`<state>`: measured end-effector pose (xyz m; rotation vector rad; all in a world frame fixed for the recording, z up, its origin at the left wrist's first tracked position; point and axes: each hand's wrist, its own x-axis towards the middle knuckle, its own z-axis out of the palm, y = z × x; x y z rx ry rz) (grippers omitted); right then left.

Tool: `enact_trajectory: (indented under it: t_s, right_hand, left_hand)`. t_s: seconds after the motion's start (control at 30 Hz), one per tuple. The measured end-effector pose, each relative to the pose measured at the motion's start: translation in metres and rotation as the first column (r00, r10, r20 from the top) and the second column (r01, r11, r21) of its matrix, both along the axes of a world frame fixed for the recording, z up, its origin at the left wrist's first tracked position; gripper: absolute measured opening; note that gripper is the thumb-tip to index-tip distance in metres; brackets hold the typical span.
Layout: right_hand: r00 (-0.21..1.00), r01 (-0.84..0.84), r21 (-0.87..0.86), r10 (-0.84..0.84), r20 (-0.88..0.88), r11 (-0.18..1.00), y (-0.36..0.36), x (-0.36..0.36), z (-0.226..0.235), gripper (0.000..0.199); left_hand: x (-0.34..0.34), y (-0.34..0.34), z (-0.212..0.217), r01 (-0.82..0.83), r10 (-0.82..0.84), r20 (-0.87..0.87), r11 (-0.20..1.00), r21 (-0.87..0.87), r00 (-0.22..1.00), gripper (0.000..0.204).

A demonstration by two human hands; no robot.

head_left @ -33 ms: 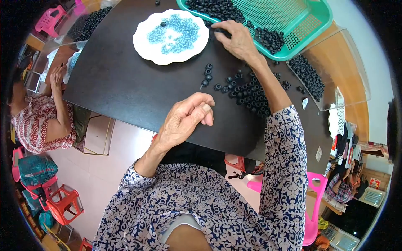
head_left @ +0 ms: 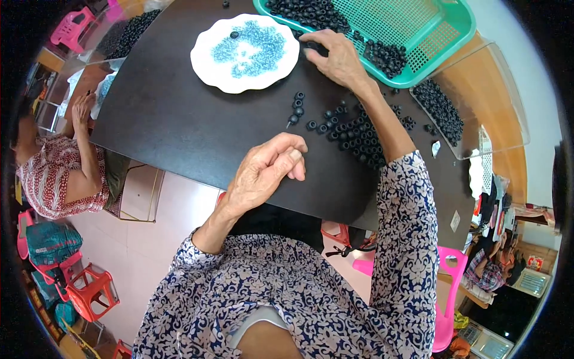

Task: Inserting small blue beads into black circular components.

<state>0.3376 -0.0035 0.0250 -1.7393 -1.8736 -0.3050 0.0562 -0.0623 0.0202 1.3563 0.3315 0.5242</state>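
Note:
My left hand (head_left: pixel 267 172) is closed above the near table edge, thumb pressed against the curled fingers; anything in its grip is hidden. Farther off, my right hand (head_left: pixel 339 58) reaches between the scalloped plate and the green basket. Its thumb and forefinger are apart, with dark beads close to the fingertips. The white plate (head_left: pixel 202 57) holds many tiny blue beads and one black bead (head_left: pixel 234 35). A short row of black beads (head_left: pixel 298 107) with a thin pale tip lies between my hands. Right of it spreads a pile of loose black beads (head_left: pixel 363 133).
The green basket (head_left: pixel 463 27) holds more black beads. A clear bin (head_left: pixel 508 102) with black beads stands at the table's right. Across to the left, another person (head_left: pixel 60 173) sits working. Red stools (head_left: pixel 92 293) and a pink chair (head_left: pixel 451 293) stand around the table (head_left: pixel 173 119).

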Motion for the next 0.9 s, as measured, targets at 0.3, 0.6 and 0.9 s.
enact_trajectory:
  t_s: [0.3, 0.6, 0.9]
  right_hand:
    - [0.995, 0.007, -0.135, -0.021, -0.102, 0.991, -0.028, -0.009, 0.009, 0.019]
    - [0.927, 0.168, -0.212, -0.227, -0.299, 0.963, -0.067, 0.027, 0.031, 0.020]
    - [0.998, -0.061, -0.279, 0.050, -0.046, 0.958, -0.081, -0.009, 0.035, 0.025]
  left_hand:
    - [-0.003, 0.002, 0.000, 0.035, -0.035, -0.001, 0.999, -0.021, 0.999, 0.023]
    - [0.001, 0.003, -0.001, 0.014, -0.014, -0.001, 1.000, 0.022, 1.000, 0.021]
    - [-0.001, 0.001, -0.002, 0.005, -0.005, 0.002, 1.000, 0.013, 1.000, 0.021]
